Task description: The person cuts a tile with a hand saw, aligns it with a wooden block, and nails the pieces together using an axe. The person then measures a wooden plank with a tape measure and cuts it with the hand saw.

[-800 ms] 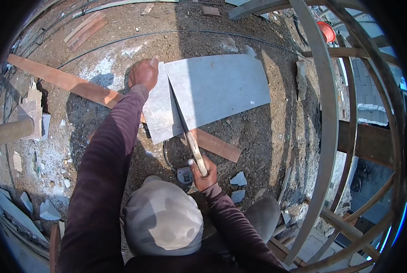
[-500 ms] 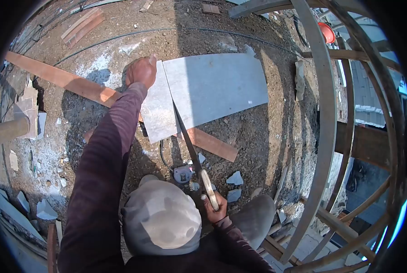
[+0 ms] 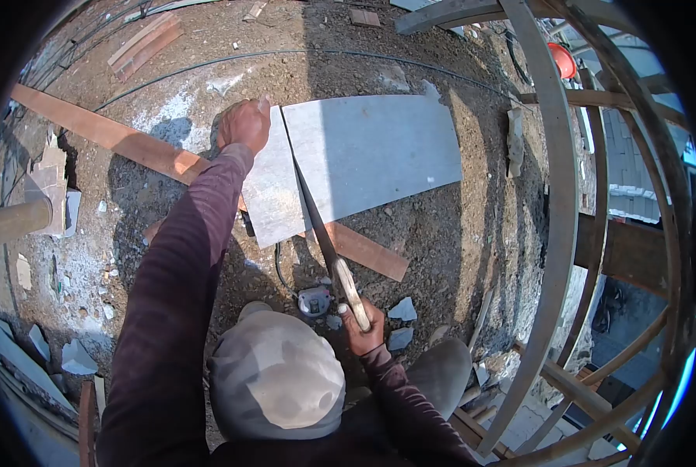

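A handsaw [image 3: 321, 233] lies with its dark blade in a long narrow cut across a thin pale grey board [image 3: 387, 148]. My right hand [image 3: 363, 330] is closed around the saw's light wooden handle, below the board's near edge. At the upper left corner of the board, my left hand [image 3: 244, 124] grips the edge, its fingers curled and mostly hidden. The narrow left part of the board rests over a reddish-brown plank [image 3: 367, 251], which shows out on both sides.
Curved wooden posts and rails [image 3: 560, 194] stand along the right side. A black cable [image 3: 286, 53] crosses the soil at the back. Broken board pieces [image 3: 402, 309] and a white plastic box [image 3: 314, 300] lie near my knees [image 3: 278, 366]. A red bucket [image 3: 562, 60] shows at the upper right.
The saw and my right hand have moved forward, up the picture, along the cut. My left hand stays at the board's edge.
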Tool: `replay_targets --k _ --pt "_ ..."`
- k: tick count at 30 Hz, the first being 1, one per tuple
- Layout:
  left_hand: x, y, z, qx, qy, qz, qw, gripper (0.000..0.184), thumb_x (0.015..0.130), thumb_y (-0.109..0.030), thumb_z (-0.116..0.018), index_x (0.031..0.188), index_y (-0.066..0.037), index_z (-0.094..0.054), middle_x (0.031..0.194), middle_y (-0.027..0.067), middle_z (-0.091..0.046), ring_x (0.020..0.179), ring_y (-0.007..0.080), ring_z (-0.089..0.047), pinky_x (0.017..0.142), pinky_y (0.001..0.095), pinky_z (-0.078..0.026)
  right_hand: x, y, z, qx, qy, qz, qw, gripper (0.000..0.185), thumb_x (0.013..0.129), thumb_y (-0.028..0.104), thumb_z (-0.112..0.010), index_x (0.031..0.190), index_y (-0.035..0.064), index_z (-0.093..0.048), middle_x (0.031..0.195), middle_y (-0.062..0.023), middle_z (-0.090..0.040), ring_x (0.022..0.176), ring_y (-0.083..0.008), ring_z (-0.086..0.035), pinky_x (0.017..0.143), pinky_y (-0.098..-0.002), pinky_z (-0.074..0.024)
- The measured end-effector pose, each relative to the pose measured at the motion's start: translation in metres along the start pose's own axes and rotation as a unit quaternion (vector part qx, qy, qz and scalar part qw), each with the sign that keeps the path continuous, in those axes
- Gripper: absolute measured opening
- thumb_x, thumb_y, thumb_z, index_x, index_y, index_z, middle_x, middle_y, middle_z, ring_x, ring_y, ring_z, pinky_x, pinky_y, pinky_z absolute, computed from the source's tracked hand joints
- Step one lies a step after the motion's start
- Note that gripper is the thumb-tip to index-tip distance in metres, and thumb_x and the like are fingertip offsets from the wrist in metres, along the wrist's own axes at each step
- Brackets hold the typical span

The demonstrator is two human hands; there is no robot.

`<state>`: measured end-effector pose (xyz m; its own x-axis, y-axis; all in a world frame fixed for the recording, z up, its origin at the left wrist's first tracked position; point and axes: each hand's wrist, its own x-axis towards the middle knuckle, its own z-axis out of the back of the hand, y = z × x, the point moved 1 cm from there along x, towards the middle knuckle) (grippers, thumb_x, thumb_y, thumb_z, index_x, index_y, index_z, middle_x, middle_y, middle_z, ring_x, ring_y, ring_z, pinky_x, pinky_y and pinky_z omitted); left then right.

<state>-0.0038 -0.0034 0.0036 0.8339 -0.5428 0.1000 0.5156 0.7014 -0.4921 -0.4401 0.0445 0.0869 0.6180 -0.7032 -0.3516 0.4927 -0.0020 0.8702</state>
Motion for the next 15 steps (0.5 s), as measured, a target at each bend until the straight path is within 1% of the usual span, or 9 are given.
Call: replay_targets --k 1,2,3,6,7,8,11,14,15 --pt "0.0 0.0 0.0 -0.001 -0.004 -0.001 1.0 0.05 0.103 -0.04 -0.047 0.087 0.0 -0.074 0.091 0.0228 -0.071 0.091 0.0419 -0.068 0.087 0.0519 -0.051 0.034 0.01 -0.01 0.008 0.014 -0.013 1.0 0.023 0.099 0.019 -0.069 0.087 0.0004 -0.061 0.072 -0.0013 -0.052 0.067 -0.0082 -0.046 0.06 -0.0291 -0.0421" --pt "-0.001 -0.001 0.0 -0.002 -0.006 -0.007 1.0 0.05 0.103 -0.04 -0.047 0.087 0.0 -0.075 0.092 0.0229 -0.071 0.091 0.0419 -0.068 0.087 0.0518 -0.051 0.058 0.012 -0.023 0.027 0.008 0.036 0.999 0.023 0.099 0.019 -0.069 0.087 0.0011 -0.061 0.071 -0.0008 -0.051 0.067 -0.0079 -0.045 0.059 -0.0287 -0.0411" --pt "0.004 0.0 0.0 0.007 -0.002 -0.013 1.0 0.05 0.103 -0.04 -0.047 0.087 -0.001 -0.075 0.092 0.023 -0.071 0.09 0.0418 -0.068 0.087 0.0518 -0.051 0.057 0.01 -0.027 0.03 0.006 0.034 0.999 0.023 0.099 0.019 -0.069 0.087 0.0011 -0.061 0.071 -0.0009 -0.051 0.067 -0.008 -0.045 0.059 -0.0286 -0.041" --pt "0.006 -0.001 -0.007 0.016 0.016 -0.002 1.0 0.05 0.103 -0.04 -0.047 0.088 -0.001 -0.075 0.092 0.0231 -0.071 0.09 0.0417 -0.068 0.087 0.0516 -0.051 0.01 0.009 -0.01 -0.003 0.007 -0.004 1.0 0.02 0.098 0.017 -0.07 0.089 0.001 -0.062 0.073 -0.0015 -0.051 0.068 -0.0085 -0.046 0.06 -0.029 -0.0417" --pt "0.007 -0.001 -0.006 0.017 0.024 0.004 1.0 0.05 0.103 -0.04 -0.047 0.088 -0.001 -0.075 0.093 0.023 -0.071 0.091 0.0417 -0.068 0.087 0.0515 -0.051 -0.02 -0.01 0.002 0.014 0.009 -0.01 1.0 0.018 0.097 0.015 -0.071 0.09 0.0006 -0.064 0.073 -0.0017 -0.052 0.068 -0.0095 -0.048 0.061 -0.0294 -0.0428" --pt "0.005 0.002 -0.006 0.02 0.032 0.014 0.999 0.05 0.103 -0.04 -0.047 0.088 -0.002 -0.075 0.093 0.023 -0.071 0.091 0.0417 -0.068 0.088 0.0515 -0.051 -0.041 0.001 0.013 -0.018 -0.009 0.027 0.999 0.016 0.097 0.014 -0.071 0.09 0.0006 -0.065 0.073 -0.0015 -0.053 0.068 -0.0098 -0.049 0.062 -0.0296 -0.0431" --pt "0.002 -0.006 0.005 0.022 0.059 0.031 0.998 0.049 0.103 -0.04 -0.046 0.091 -0.002 -0.075 0.095 0.0225 -0.071 0.094 0.0415 -0.067 0.089 0.0514 -0.05 -0.046 0.005 0.022 -0.016 0.0 0.016 1.0 0.017 0.097 0.015 -0.07 0.089 0.0002 -0.065 0.072 -0.002 -0.053 0.068 -0.0099 -0.05 0.062 -0.0295 -0.0432" --pt "-0.001 -0.002 0.0 0.004 0.009 0.001 1.0 0.049 0.103 -0.041 -0.046 0.092 -0.002 -0.075 0.096 0.0221 -0.071 0.095 0.0414 -0.067 0.089 0.0512 -0.05 0.035 0.004 -0.013 0.021 0.024 0.001 1.0 0.022 0.099 0.017 -0.069 0.087 0.001 -0.058 0.073 0.0001 -0.047 0.069 -0.0094 -0.042 0.062 -0.0289 -0.0409" --pt "0.0 0.001 0.002 0.014 0.011 0.006 1.0 0.049 0.103 -0.04 -0.046 0.092 -0.002 -0.075 0.096 0.0221 -0.071 0.095 0.0413 -0.067 0.089 0.0512 -0.05 0.037 0.002 -0.017 0.026 0.027 0.001 0.999 0.022 0.099 0.017 -0.069 0.087 0.0011 -0.058 0.073 0.0002 -0.047 0.069 -0.0093 -0.042 0.062 -0.0289 -0.0408"
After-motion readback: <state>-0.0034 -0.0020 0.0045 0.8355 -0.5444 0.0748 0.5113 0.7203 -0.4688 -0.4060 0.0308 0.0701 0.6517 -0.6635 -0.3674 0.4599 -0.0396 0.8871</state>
